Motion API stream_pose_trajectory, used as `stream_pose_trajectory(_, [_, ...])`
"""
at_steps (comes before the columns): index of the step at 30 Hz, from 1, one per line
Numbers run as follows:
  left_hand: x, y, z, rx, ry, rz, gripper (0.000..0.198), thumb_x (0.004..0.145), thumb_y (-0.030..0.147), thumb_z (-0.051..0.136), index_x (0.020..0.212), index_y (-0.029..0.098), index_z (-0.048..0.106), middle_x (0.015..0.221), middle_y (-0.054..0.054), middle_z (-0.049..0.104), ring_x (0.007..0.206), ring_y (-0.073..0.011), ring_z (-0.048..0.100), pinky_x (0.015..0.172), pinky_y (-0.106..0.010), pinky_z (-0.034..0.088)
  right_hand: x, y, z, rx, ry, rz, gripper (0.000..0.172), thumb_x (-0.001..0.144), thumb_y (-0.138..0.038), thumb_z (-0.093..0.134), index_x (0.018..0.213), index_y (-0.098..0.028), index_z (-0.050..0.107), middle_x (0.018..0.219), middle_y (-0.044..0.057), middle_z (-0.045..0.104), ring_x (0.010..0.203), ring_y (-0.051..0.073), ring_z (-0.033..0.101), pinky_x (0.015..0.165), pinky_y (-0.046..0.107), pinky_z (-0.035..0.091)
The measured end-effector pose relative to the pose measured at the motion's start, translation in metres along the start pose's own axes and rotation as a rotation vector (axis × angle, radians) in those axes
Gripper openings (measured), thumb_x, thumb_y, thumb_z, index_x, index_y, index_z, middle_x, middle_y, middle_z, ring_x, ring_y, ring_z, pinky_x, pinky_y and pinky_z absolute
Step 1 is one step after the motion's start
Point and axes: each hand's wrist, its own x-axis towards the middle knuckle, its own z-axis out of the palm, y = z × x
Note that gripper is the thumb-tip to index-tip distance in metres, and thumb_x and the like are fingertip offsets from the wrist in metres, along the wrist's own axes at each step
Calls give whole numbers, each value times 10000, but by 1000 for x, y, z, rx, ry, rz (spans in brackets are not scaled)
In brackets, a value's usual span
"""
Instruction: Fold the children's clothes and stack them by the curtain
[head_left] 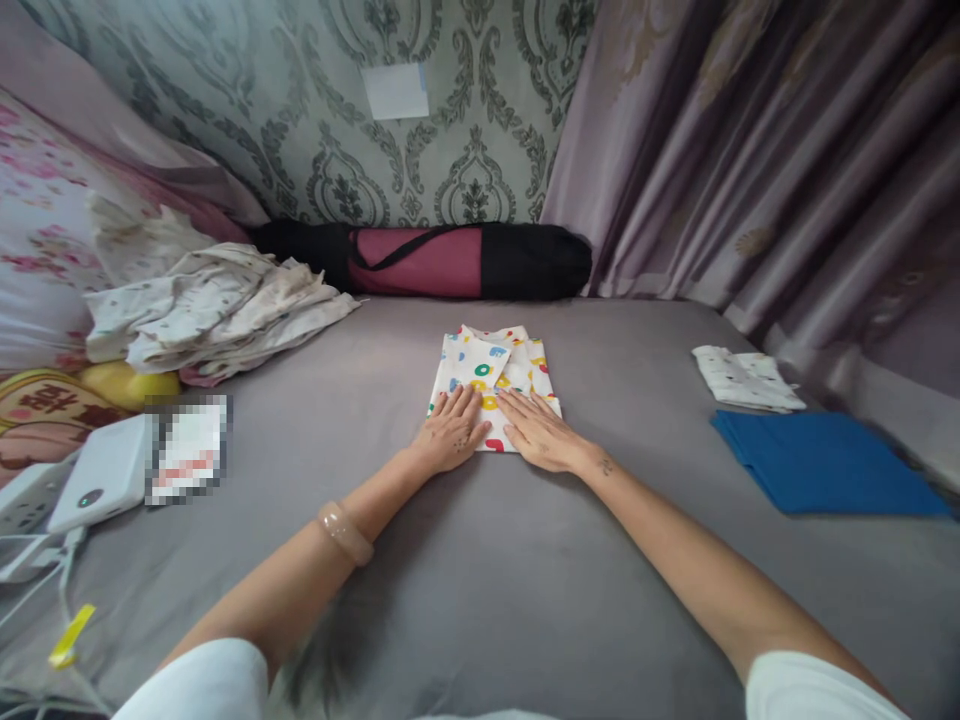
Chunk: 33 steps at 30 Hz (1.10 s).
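A small folded white garment with coloured ring prints (495, 365) lies in the middle of the grey bed sheet (480, 560). My left hand (451, 430) lies flat on its near left part, fingers stretched out. My right hand (541, 432) lies flat on its near right part, fingers together and extended. Both palms press down on the cloth; neither hand grips anything. A pale bangle (343, 532) circles my left wrist.
A heap of unfolded cream clothes (210, 305) lies at the back left. A folded white garment (746, 377) and a folded blue cloth (825, 460) lie at the right. A red and black roll bag (427, 260) lies along the wall. White power bank (105, 472) and cables sit left.
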Motion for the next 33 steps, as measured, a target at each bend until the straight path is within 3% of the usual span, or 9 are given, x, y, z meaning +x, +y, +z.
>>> stream_pose_trajectory(4, [-16,-18,-4,11,104,-21,626,999,481,196,1501,122,296,1577,-141,238,1473,-261,163,1190,-467,183,-17,12,-3,7,97,74,594,1001,-382,172,1549,-153,170,1597,83,183,1475,209,122,1199,476,149])
stream_pose_trajectory(8, [-27,-36,2,-12,-30,-33,672,988,530,177,1503,115,296,1570,-139,248,1462,-270,200,1174,-467,227,-32,24,6,-28,71,102,597,1000,-380,176,1547,-141,176,1588,105,213,1468,213,163,1194,465,175])
stream_pose_trajectory(12, [-25,-40,8,-7,-14,-30,672,985,541,175,1510,135,283,1573,-132,244,1463,-269,198,1170,-471,224,-30,28,12,-29,65,107,601,1000,-401,172,1555,-171,148,1592,88,202,1467,218,165,1191,465,190])
stream_pose_trajectory(16, [-26,-41,2,-37,-36,-1,713,973,577,183,1513,119,264,1579,-151,228,1470,-277,172,1169,-487,206,-30,28,4,51,56,102,624,998,-464,188,1555,-186,153,1598,91,181,1469,228,160,1189,475,191])
stream_pose_trajectory(20, [-43,-51,-15,-87,28,97,703,926,624,358,1459,165,372,1573,-170,251,1448,-318,238,1139,-507,264,-47,22,-9,151,151,94,673,943,-511,422,1519,-190,287,1577,110,268,1450,251,234,1155,445,298])
stream_pose_trajectory(23, [-57,-62,-25,-131,99,192,466,950,492,432,1330,235,517,1458,-131,445,1313,-277,452,1062,-450,388,-67,18,-13,88,248,70,495,916,-377,530,1389,-234,500,1420,103,485,1321,267,424,1082,450,399])
stream_pose_trajectory(27, [-62,-66,-28,-136,96,302,334,992,366,377,1193,243,614,1260,-92,618,1171,-217,576,977,-373,459,-80,18,-10,9,267,21,298,958,-310,469,1180,-233,652,1160,98,632,1091,244,571,948,417,498])
stream_pose_trajectory(33, [-60,-61,-23,-26,163,406,364,1001,283,318,1144,190,640,1178,-131,668,1144,-235,605,985,-410,458,-79,13,-4,-175,255,-14,367,1005,-262,335,1106,-174,677,1147,125,669,1026,243,610,927,401,498])
